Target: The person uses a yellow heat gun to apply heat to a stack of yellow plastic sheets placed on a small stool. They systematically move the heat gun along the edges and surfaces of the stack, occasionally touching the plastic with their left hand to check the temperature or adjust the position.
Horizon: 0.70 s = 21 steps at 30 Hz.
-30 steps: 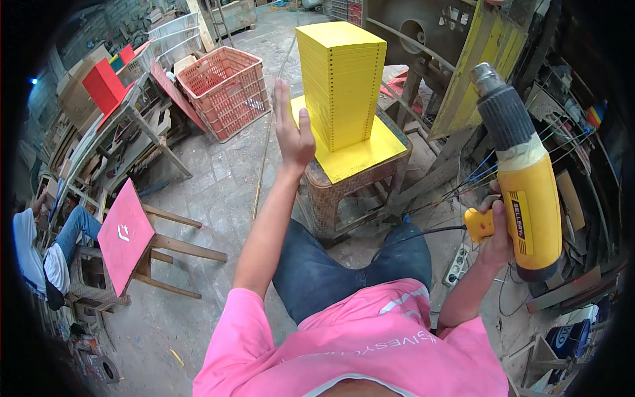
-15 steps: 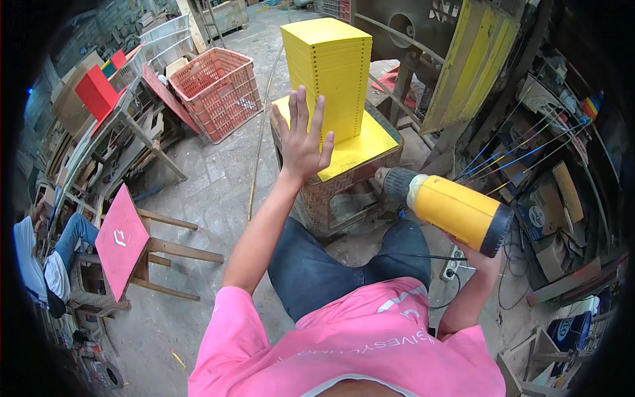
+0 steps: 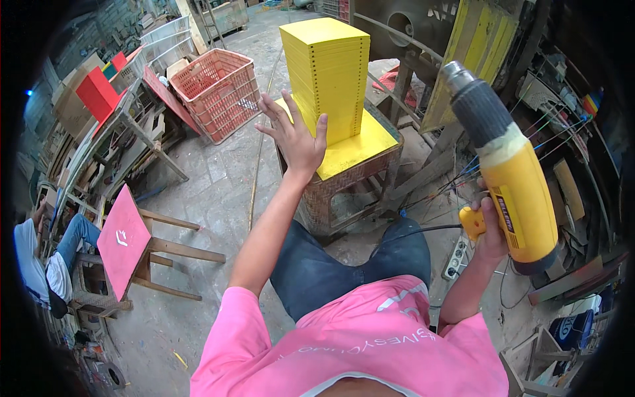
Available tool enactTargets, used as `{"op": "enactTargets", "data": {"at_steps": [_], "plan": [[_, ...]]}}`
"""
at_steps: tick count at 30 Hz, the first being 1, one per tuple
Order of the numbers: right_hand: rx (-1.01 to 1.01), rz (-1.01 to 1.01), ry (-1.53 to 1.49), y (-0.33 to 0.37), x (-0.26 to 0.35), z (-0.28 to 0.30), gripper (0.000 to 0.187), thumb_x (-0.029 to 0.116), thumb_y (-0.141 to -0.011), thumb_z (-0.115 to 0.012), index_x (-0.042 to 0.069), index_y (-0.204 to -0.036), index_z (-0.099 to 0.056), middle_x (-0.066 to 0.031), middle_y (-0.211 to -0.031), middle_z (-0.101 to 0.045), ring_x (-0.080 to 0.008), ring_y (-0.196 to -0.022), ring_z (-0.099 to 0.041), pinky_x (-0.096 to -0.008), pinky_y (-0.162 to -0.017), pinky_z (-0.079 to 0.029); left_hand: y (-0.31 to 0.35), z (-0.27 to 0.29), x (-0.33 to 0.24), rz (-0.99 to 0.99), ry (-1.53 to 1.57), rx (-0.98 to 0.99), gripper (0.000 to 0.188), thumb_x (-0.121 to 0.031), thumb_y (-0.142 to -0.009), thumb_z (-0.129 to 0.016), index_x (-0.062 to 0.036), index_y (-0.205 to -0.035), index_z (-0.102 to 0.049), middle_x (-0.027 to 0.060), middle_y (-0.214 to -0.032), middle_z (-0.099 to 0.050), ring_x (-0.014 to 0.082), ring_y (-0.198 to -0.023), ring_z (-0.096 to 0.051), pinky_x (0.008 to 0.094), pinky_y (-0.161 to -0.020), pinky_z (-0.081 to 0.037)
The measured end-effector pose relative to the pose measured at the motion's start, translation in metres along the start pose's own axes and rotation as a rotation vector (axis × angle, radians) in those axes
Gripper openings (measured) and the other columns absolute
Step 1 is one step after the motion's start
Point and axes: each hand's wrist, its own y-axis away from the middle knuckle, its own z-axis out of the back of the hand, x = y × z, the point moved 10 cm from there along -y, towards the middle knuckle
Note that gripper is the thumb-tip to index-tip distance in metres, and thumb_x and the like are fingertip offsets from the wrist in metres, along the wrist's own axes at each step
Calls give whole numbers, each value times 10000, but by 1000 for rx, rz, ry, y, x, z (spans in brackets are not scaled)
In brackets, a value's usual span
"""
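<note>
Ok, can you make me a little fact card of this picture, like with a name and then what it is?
Right hand: gripping a yellow heat gun, nozzle tilted up and left in the picture
Left hand: holding nothing, fingers spread, nearest the yellow stack
Under the stack: a yellow board on a brown stool
On the floor: a reddish crate, a pink-topped stool, a power strip
Far left: another person, partly hidden

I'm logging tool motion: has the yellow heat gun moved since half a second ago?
Yes: the heat gun has swung rightward, its nozzle now farther from the stool.
</note>
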Motion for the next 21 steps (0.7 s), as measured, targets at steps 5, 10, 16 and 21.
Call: {"op": "enactTargets", "data": {"at_steps": [5,10,16,21], "plan": [[-23,2,177,6,-20,17,459,-8,-827,-716,16,-1253,-547,-128,-1077,-658,-160,-863,-619,-306,-735,-515,-4,-13,0,35,18,-1,850,-555,-974,-387,-39,-1542,-22,296,-1566,99,492,-1442,94,761,-1012,62],[5,-32,254,23,-32,12,452,26,-753,-812,22,-1165,-625,-66,-1034,-697,-176,-954,-669,-310,-856,-517,-3,-20,3,44,27,-5,870,-580,-967,-387,-43,-1541,-13,303,-1562,96,502,-1436,104,759,-1013,62],[164,31,444,36,-59,15,446,55,-759,-817,23,-1163,-631,-80,-1094,-687,-180,-987,-662,-320,-873,-515,-1,-24,13,83,44,-2,921,-631,-936,-411,-49,-1541,-30,308,-1559,92,521,-1432,76,791,-995,2],[303,127,579,44,-69,14,503,69,-770,-811,24,-1224,-599,-77,-1157,-667,-193,-1056,-635,-334,-910,-498,4,-25,15,102,59,-3,912,-624,-940,-408,-55,-1542,-28,297,-1565,78,520,-1434,57,796,-992,-26]]}}
